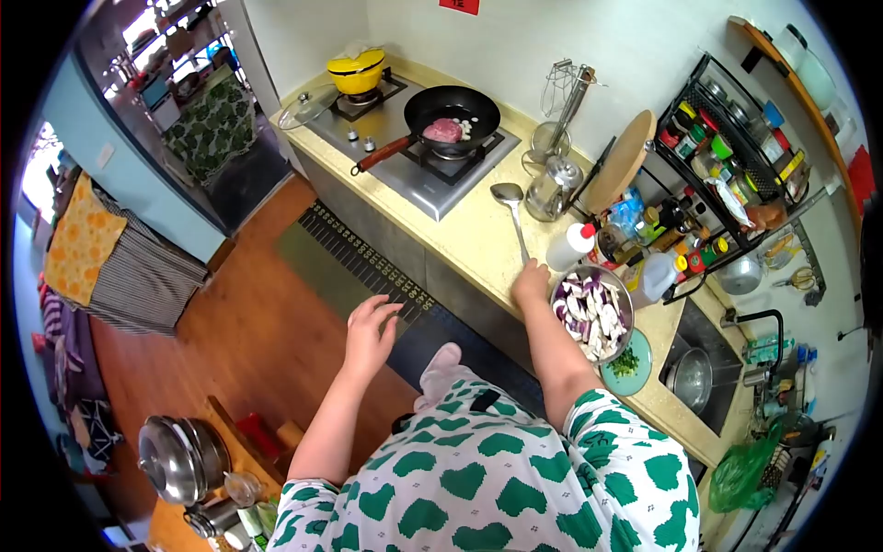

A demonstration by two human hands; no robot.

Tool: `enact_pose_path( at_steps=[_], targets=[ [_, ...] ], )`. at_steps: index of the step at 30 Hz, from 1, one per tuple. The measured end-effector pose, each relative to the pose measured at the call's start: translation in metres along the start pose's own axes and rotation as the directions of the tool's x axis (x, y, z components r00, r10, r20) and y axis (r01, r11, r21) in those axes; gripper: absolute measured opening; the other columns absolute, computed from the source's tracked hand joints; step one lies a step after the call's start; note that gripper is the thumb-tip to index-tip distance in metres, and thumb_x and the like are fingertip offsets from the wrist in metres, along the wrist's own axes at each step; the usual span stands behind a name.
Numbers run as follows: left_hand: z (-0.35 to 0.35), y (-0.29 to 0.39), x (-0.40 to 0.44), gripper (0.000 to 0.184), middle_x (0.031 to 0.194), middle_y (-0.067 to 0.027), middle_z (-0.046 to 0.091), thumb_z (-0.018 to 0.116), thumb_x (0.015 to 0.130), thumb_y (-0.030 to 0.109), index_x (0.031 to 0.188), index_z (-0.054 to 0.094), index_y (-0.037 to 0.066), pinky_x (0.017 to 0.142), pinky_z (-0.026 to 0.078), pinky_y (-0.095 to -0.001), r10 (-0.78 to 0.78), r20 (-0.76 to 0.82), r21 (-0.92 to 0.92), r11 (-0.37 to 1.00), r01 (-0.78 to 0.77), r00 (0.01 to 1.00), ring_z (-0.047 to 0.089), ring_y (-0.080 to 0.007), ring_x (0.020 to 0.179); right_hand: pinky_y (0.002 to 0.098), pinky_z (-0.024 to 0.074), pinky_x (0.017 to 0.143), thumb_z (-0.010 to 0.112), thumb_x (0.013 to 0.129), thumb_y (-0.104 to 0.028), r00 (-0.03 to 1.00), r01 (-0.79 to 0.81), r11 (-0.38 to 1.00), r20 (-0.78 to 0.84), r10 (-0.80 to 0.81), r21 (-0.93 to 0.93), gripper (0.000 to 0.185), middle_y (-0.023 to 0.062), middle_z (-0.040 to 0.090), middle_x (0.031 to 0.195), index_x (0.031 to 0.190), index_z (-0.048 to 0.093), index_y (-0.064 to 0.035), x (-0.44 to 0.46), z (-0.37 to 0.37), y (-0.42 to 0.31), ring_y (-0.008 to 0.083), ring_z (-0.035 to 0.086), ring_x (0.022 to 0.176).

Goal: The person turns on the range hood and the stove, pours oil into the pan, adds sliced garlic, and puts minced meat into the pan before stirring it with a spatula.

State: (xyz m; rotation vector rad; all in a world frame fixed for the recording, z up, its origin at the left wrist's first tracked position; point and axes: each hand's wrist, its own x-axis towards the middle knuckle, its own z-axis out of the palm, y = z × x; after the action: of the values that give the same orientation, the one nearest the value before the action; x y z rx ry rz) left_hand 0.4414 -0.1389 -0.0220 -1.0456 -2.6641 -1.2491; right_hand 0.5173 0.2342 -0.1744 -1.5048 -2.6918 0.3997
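My right hand is closed round the handle end of a metal ladle, whose bowl rests on the counter. Close beside that hand are a white bottle with a red cap and a metal bowl of cut purple eggplant. Over the floor mat, my left hand is held in the air with its fingers apart and nothing in it. On the stove, a black wok with a wooden handle holds a lump of pink minced meat and small white pieces.
A yellow pot sits on the far burner, beside a glass lid. Chopped greens lie on a green plate near the sink. A glass jar, bottles and a spice rack line the wall. Steel pots stand at lower left.
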Motion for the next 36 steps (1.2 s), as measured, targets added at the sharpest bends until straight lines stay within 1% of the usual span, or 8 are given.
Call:
enact_pose_path(
  at_steps=[5, 7, 13, 18, 23, 31, 35, 36],
  targets=[
    [-0.014, -0.029, 0.069, 0.023, 0.121, -0.0119, 0.065, 0.068, 0.087, 0.006, 0.108, 0.073, 0.011, 0.102, 0.044, -0.0441, 0.01, -0.01, 0.02, 1.0, -0.01, 1.0, 0.06, -0.0331, 0.115, 0.05, 0.0517, 0.091, 0.057, 0.089, -0.014, 0.995, -0.025, 0.999, 0.098, 0.023, 0.019, 0.037, 0.0271, 0.059, 0.114, 0.123, 0.05, -0.0006, 0.006, -0.025, -0.021, 0.0418, 0.063, 0.104],
    [-0.019, -0.043, 0.093, 0.023, 0.121, -0.0122, 0.065, 0.068, 0.086, 0.006, 0.108, 0.073, 0.01, 0.101, 0.045, -0.0438, -0.001, -0.005, -0.021, 1.0, 0.001, 1.0, 0.06, -0.0332, 0.114, 0.0504, 0.0502, 0.094, 0.056, 0.087, -0.013, 0.989, -0.132, 0.968, 0.097, 0.114, 0.212, 0.04, 0.0286, 0.057, 0.117, 0.124, 0.048, -0.0007, 0.001, -0.039, -0.034, 0.0462, 0.062, 0.103],
    [-0.029, -0.076, 0.186, 0.026, 0.117, -0.0178, 0.065, 0.068, 0.084, 0.0, 0.109, 0.071, 0.004, 0.093, 0.052, -0.0409, 0.15, -0.083, -0.006, 0.989, -0.151, 0.985, 0.063, -0.0372, 0.107, 0.0542, 0.0476, 0.092, 0.055, 0.086, -0.015, 0.994, 0.11, 0.872, -0.067, -0.088, 0.478, 0.046, 0.0293, 0.055, 0.12, 0.129, 0.045, -0.0033, -0.01, -0.057, -0.029, 0.0499, 0.058, 0.107],
    [-0.02, -0.106, 0.251, 0.043, 0.125, -0.0174, 0.058, 0.071, 0.085, 0.007, 0.126, 0.058, 0.005, 0.102, 0.045, -0.0437, 0.084, -0.187, 0.028, 0.996, -0.08, 0.979, 0.055, -0.0377, 0.118, 0.0354, 0.0487, 0.073, 0.062, 0.084, -0.007, 0.991, 0.13, 0.836, -0.077, -0.106, 0.533, 0.038, 0.0154, 0.055, 0.093, 0.122, 0.065, -0.0094, -0.023, -0.126, -0.051, 0.0271, 0.058, 0.078],
    [0.005, -0.145, 0.315, 0.053, 0.126, -0.0201, 0.056, 0.075, 0.085, 0.022, 0.131, 0.054, 0.005, 0.102, 0.044, -0.0459, 0.066, -0.122, 0.071, 0.996, -0.058, 0.99, 0.053, -0.0398, 0.119, 0.0309, 0.0456, 0.066, 0.066, 0.088, -0.007, 0.964, 0.253, 0.79, -0.218, -0.154, 0.558, 0.033, 0.0112, 0.056, 0.091, 0.121, 0.07, -0.0101, -0.003, -0.175, -0.1, 0.0212, 0.054, 0.073],
    [0.008, -0.173, 0.364, 0.071, 0.122, -0.021, 0.061, 0.074, 0.086, 0.037, 0.142, 0.046, 0.005, 0.095, 0.05, -0.0436, -0.11, 0.278, 0.08, 0.993, 0.091, 0.954, 0.062, -0.0378, 0.111, 0.0285, 0.048, 0.062, 0.067, 0.091, -0.014, 0.986, 0.075, 0.764, -0.165, 0.041, 0.64, 0.033, 0.0113, 0.069, 0.08, 0.124, 0.07, -0.0111, 0.003, -0.171, -0.162, 0.0122, 0.057, 0.063],
    [0.018, -0.195, 0.38, 0.073, 0.107, -0.017, 0.068, 0.073, 0.088, 0.042, 0.143, 0.043, 0.004, 0.088, 0.053, -0.0406, -0.157, 0.401, 0.117, 0.986, 0.119, 0.902, 0.068, -0.0328, 0.097, 0.0387, 0.053, 0.068, 0.067, 0.093, -0.021, 0.917, 0.296, 0.879, -0.37, -0.152, 0.373, 0.028, 0.0176, 0.071, 0.085, 0.118, 0.072, -0.0098, 0.014, -0.171, -0.187, 0.0301, 0.068, 0.072],
    [0.021, -0.194, 0.382, 0.073, 0.107, -0.0172, 0.068, 0.072, 0.088, 0.043, 0.143, 0.044, 0.004, 0.088, 0.053, -0.0405, -0.163, 0.42, 0.115, 0.985, 0.126, 0.893, 0.068, -0.0326, 0.098, 0.0452, 0.0537, 0.072, 0.066, 0.093, -0.022, 0.953, 0.205, 0.922, -0.281, -0.112, 0.328, 0.025, 0.0194, 0.071, 0.09, 0.114, 0.073, -0.011, 0.012, -0.186, -0.207, 0.0386, 0.068, 0.08]
  ],
)
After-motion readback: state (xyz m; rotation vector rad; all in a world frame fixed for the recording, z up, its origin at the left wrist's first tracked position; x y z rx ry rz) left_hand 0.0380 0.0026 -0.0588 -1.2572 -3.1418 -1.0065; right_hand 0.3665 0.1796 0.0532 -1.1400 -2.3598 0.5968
